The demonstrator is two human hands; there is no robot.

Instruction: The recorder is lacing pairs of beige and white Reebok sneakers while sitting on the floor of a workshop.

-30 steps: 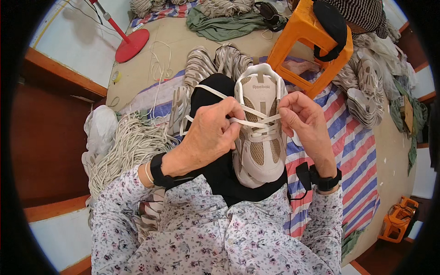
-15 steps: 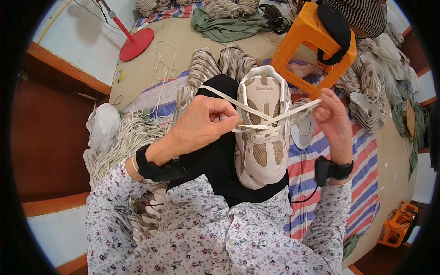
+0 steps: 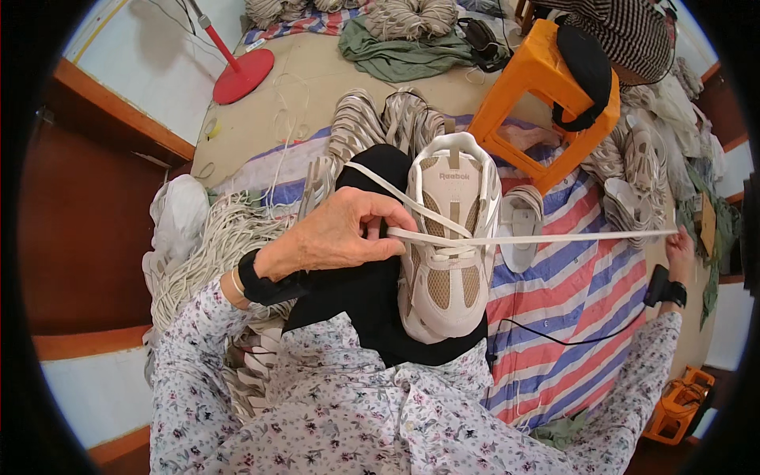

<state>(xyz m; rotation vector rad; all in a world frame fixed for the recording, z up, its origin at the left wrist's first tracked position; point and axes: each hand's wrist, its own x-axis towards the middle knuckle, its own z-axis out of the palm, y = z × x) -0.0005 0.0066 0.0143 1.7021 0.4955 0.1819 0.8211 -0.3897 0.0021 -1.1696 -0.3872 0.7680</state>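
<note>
Left hand [image 3: 340, 232] of the worker we follow pinches the pale shoelace [image 3: 586, 237] between thumb and forefinger, just beside the laced shoe [image 3: 447, 297]. Well apart, at the far right, the right hand [image 3: 679, 252] has its fingers drawn together at the end of a taut stretch of lace; so near the fisheye rim, we cannot make out each finger. We see the shoe lying sole down on the black cloth [image 3: 348, 301] over the lap, its toe toward the body, with another length of lace slanting up and left from it. Near its right side we note a pale shoe upper [image 3: 520, 231] on the striped sheet [image 3: 566, 317]. Beyond stands an orange stool [image 3: 511, 79]; to the left lies a heap of loose laces [image 3: 226, 245].
</note>
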